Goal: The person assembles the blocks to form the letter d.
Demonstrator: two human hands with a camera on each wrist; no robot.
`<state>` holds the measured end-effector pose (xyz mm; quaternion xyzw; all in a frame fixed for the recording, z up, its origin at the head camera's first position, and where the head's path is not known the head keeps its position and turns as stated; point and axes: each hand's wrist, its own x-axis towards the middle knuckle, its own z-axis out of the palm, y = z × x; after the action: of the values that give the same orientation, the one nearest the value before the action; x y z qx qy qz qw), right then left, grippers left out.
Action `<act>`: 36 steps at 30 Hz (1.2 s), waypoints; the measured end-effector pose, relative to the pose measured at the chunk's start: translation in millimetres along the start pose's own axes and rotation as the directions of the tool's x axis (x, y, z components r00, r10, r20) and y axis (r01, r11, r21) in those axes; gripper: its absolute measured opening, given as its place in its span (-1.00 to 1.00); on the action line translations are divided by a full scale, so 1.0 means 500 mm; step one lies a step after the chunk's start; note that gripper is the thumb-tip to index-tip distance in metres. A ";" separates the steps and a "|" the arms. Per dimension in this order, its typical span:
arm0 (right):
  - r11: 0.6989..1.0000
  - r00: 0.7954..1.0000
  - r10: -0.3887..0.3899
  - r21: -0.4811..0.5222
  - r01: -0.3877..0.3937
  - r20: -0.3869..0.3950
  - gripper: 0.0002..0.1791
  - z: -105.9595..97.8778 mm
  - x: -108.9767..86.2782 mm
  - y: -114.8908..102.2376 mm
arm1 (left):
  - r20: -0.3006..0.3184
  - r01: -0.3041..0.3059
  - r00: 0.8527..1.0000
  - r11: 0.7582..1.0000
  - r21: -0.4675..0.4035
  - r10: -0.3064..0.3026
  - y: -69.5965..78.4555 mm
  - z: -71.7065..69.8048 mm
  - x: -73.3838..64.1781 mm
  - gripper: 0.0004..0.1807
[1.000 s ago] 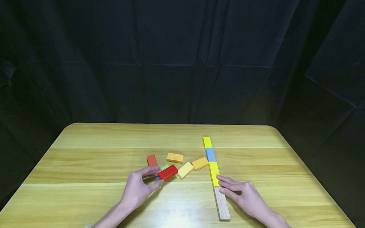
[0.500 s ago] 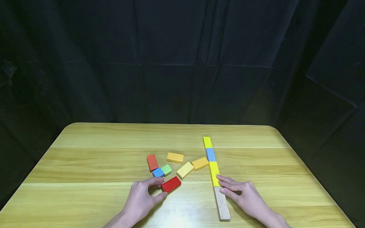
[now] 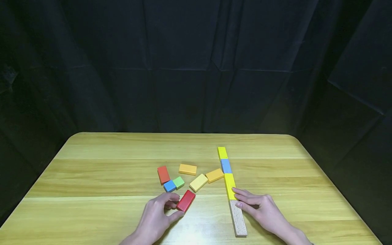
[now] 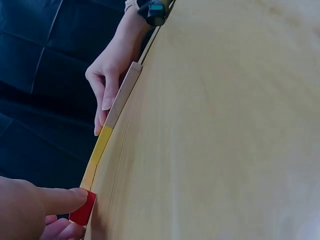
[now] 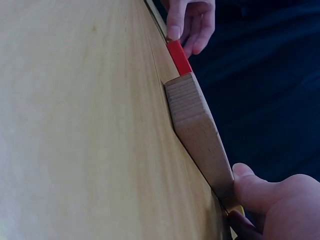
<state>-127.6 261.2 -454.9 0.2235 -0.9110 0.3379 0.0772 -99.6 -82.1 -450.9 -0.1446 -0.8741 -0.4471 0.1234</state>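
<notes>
Between thumb and fingers my left hand pinches a red rectangular block, held slantwise near the table's middle. Both left fingertips and red face also show in the left wrist view. To the right, a straight row of blocks runs away from me: a speckled pale wooden block nearest, then a long yellow block, a blue block and a smaller yellow block. My right hand rests its fingertips on the long yellow block, its thumb on the wooden block close to their joint.
Left of the row lie loose blocks: a red-orange block, a small blue block against a green block, a pale yellow block and two orange ones. One orange block reaches the row. Black cloth hangs behind the table.
My left hand has brought the red block toward me and slightly right, away from the blue and green blocks, and turned it more lengthwise. My right hand has stayed in place.
</notes>
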 end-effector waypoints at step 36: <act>1.000 1.000 0.000 -0.021 0.000 -0.005 -0.68 0.002 0.000 0.000 | 0.071 -0.030 0.997 0.998 -0.054 0.033 0.006 0.031 0.012 -0.66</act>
<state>-127.5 260.6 -455.4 0.2219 -0.9143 0.3289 0.0820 -105.5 -67.2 -455.5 -0.1775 -0.8635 -0.4624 0.0952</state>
